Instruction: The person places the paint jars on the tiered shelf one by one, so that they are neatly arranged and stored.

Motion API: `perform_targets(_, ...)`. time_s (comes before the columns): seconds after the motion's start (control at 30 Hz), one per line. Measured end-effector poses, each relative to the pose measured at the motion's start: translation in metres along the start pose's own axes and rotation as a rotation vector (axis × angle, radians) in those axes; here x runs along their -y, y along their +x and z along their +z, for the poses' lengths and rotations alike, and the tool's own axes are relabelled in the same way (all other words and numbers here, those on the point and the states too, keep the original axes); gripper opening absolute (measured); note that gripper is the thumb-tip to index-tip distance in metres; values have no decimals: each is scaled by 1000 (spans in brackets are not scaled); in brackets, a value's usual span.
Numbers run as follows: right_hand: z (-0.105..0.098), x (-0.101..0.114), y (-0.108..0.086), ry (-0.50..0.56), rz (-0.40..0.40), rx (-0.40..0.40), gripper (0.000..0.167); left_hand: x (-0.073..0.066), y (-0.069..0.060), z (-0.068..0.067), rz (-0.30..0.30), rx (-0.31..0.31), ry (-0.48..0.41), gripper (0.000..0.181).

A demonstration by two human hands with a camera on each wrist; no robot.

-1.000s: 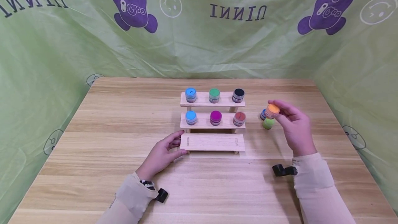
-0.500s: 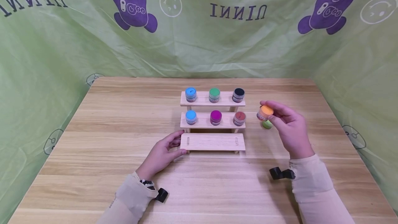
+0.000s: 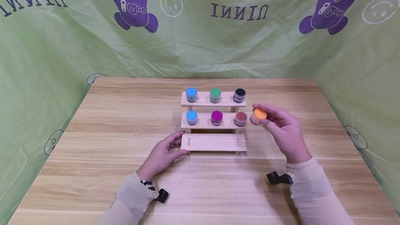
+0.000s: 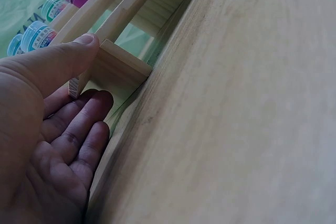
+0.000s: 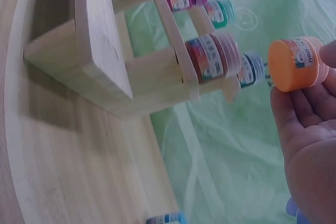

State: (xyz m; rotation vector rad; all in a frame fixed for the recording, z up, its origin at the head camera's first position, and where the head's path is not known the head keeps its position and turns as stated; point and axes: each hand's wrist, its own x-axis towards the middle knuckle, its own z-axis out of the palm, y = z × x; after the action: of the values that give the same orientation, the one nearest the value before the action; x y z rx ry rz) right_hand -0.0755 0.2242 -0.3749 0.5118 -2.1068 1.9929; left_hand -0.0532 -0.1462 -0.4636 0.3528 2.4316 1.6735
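Note:
A three-step wooden display stand (image 3: 213, 142) stands on the table. My left hand (image 3: 164, 155) grips the left end of its lowest step; in the left wrist view the thumb (image 4: 79, 56) lies on the step's edge, with curled fingers below it. Pinched between thumb and fingers of my right hand (image 3: 285, 131) is an orange paint jar (image 3: 259, 114), held in the air just right of the middle step. The brown paint jar (image 3: 240, 118) is nearest to it, beside a purple jar (image 3: 217, 117) and a light blue jar (image 3: 192, 117) on that step.
On the top step stand blue (image 3: 191, 94), green (image 3: 215, 95) and black (image 3: 239, 95) jars. Part of a blue-labelled jar (image 5: 167, 219) shows on the table in the right wrist view; my right hand hides it in the head view. Green cloth (image 3: 193, 51) surrounds the table's back and sides.
My right hand has carried the orange jar left, toward the middle step, passing in front of the blue and lime-green jars on the table. My left hand has stayed at the stand.

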Motion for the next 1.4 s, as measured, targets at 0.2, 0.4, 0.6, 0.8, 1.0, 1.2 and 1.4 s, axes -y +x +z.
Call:
perform_targets(0.2, 7, 2, -2, 16, -10, 46, 33, 0, 0, 0, 6, -1, -18, 69)
perform_targets(0.4, 14, 3, -3, -8, -17, 60, 35, 0, 0, 0, 10, -3, -19, 69)
perform_targets(0.6, 24, 4, -6, -8, -10, 77, 36, -1, -1, 0, 9, -5, -22, 69)
perform_targets(0.8, 34, -1, -7, -24, 1, 130, 39, -1, -1, 0, 1, -8, -12, 69)
perform_targets(1.0, 46, -8, -10, -18, -3, 157, 39, -1, -1, 0, -1, -3, -20, 69)
perform_targets(1.2, 56, -12, -14, -2, 16, 208, 36, -2, 0, 1, -3, -7, -6, 68)
perform_targets(1.4, 65, -13, -16, -27, 55, 253, 38, -2, 0, 0, -9, -13, 9, 68)
